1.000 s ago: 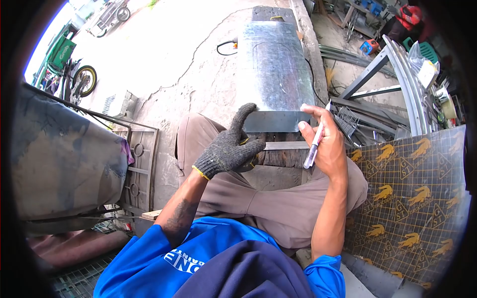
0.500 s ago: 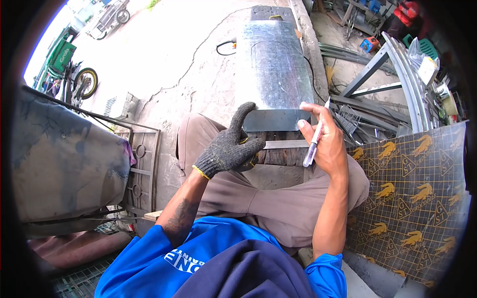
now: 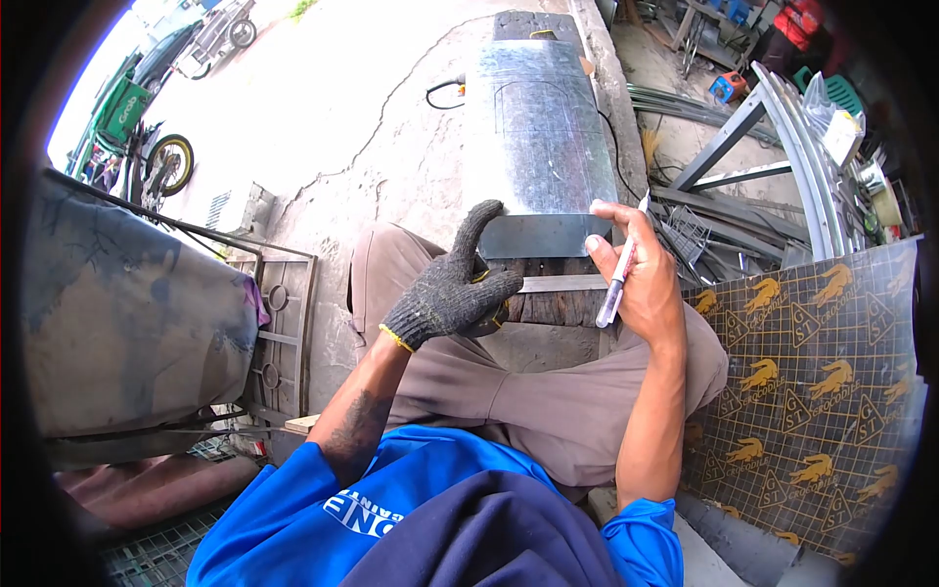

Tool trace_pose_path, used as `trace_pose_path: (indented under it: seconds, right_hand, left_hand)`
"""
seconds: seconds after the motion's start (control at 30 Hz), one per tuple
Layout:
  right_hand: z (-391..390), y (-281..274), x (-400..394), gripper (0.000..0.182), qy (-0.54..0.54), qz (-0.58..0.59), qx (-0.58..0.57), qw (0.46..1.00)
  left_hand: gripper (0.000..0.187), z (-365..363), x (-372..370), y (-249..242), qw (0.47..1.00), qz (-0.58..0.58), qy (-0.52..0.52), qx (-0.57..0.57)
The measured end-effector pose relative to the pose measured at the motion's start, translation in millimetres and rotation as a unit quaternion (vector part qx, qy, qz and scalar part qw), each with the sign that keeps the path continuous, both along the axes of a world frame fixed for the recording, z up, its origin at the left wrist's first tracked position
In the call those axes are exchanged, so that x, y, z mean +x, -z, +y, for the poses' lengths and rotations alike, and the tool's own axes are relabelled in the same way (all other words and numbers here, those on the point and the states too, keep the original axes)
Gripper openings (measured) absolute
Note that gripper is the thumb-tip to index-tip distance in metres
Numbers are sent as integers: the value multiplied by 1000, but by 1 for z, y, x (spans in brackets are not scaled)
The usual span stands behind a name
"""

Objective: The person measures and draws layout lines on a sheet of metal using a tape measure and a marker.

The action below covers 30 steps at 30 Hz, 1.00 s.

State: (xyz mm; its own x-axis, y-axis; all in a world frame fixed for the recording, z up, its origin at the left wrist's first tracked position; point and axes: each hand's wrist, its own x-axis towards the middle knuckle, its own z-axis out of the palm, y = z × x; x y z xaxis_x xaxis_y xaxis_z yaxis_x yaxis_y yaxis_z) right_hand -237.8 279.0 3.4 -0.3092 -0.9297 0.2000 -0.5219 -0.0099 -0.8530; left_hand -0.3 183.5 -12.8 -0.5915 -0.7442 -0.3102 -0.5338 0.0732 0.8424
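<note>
A shiny galvanized metal sheet (image 3: 543, 137) with a curved outline marked on it lies over a wooden plank in front of me. Across its near end is a darker grey metal strip (image 3: 548, 237). My left hand (image 3: 452, 286), in a dark knitted glove with a yellow hem, grips the strip's left end, index finger along the corner. At the opposite end, the index finger and thumb of my bare right hand (image 3: 646, 279) touch the strip's edge. A white pen (image 3: 618, 284) is held in that same hand, slanting across the palm.
A dark sheet printed with yellow crocodiles (image 3: 792, 391) leans at my right. Metal bars and a grey frame (image 3: 729, 137) lie beyond it. A covered metal gate (image 3: 284, 333) stands at left; a motorcycle (image 3: 168, 166) is parked farther off. A person in red (image 3: 800, 24) is at the far right.
Both hands, the strip and the sheet hold their places. A dark vehicle has come into view at the upper left, behind the green box.
</note>
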Motion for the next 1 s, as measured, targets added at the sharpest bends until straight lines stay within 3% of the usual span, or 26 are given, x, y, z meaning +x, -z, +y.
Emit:
trace_pose_path:
  seconds: [1.0]
  right_hand:
    - [-1,4,0,35,7,-8,-3,1000]
  left_hand:
    - [90,0,0,3,999,38,4,27]
